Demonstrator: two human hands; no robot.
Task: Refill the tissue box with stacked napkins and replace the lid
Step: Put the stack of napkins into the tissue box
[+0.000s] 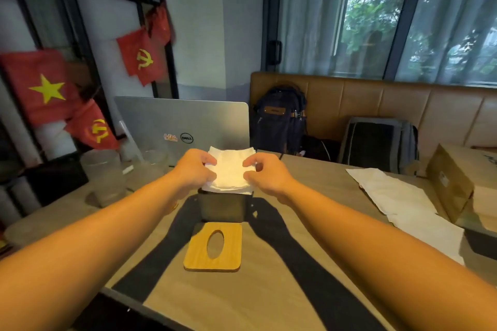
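Forearms (80, 236) flank the lid (199, 250); left hand (195, 169) and right hand (269, 176) pinch napkins (230, 170) over box (223, 208).

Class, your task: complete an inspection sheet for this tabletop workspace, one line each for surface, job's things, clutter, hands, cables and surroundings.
Surface: wood-look table, hard arm shadows across it.
Job's things: stack of white paper napkins at the open top of the dark square tissue box; light wooden lid with an oval hole flat on the table, nearer the person.
Clutter: silver laptop, clear glasses, white paper sheets, brown cardboard box.
Hands: left hand and right hand each pinch a side of the stack.
Cables: nothing seen.
Surroundings: red flags, dark backpack on tan padded bench, curtained window.
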